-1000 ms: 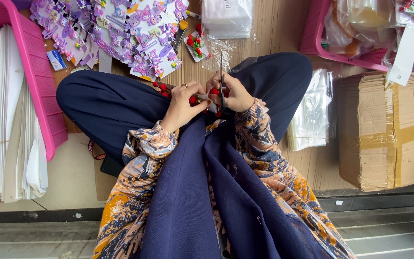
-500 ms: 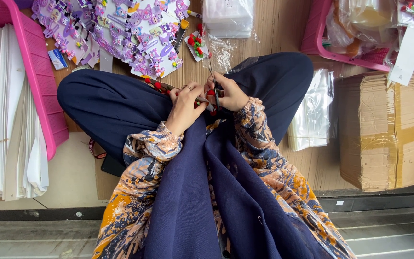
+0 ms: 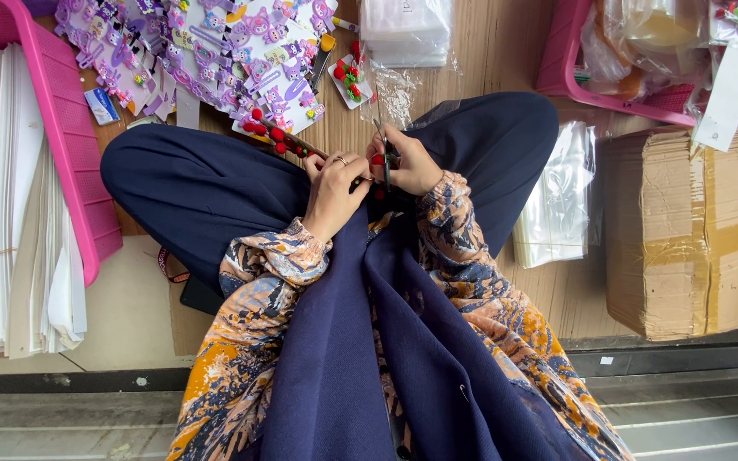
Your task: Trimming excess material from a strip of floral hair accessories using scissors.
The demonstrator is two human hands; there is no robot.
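Note:
I sit cross-legged in dark blue trousers on a wooden floor. My left hand [image 3: 333, 189], with a ring on one finger, grips a strip of red berry-shaped hair clips [image 3: 277, 137] that sticks out up and to the left. My right hand [image 3: 410, 162] holds scissors [image 3: 385, 147] with the blades pointing up, close against the strip's near end. Both hands meet over my lap. The near end of the strip is hidden by my fingers.
Cards of purple hair clips [image 3: 215, 60] lie ahead. A small card of red clips [image 3: 349, 78] and clear bags [image 3: 403, 34] lie beside them. Pink trays [image 3: 66, 145] [image 3: 582, 85] flank me, white card stacks [image 3: 10, 205] left, plastic bags [image 3: 557, 201] and a cardboard box [image 3: 672, 230] right.
The red clip strip has swung up and out to the left from my left hand. The scissors have dropped lower, and both hands have shifted slightly upward.

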